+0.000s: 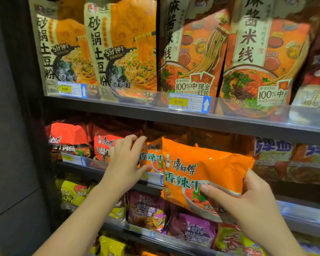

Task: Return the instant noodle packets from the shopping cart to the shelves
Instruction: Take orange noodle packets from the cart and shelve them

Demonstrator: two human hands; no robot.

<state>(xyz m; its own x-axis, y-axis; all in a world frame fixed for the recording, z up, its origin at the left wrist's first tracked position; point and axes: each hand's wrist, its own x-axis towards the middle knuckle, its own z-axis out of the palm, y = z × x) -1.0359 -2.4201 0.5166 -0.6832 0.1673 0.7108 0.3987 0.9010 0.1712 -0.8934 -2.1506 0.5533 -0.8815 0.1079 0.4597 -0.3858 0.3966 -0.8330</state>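
Observation:
An orange instant noodle packet [201,169] is held in front of the middle shelf [174,124], tilted with its top edge toward the shelf opening. My right hand [248,198] grips its lower right corner, thumb across the front. My left hand [127,159] reaches to the same shelf with fingers spread and touches another orange packet [151,156] of the same kind standing there. The shopping cart is out of view.
Red packets [70,139] stand left of the orange ones, blue-lettered packets [277,156] to the right. Tall orange noodle bags [192,47] fill the top shelf behind clear price rails. Purple [148,209] and yellow packets [74,191] sit on lower shelves. A dark upright [26,108] bounds the left.

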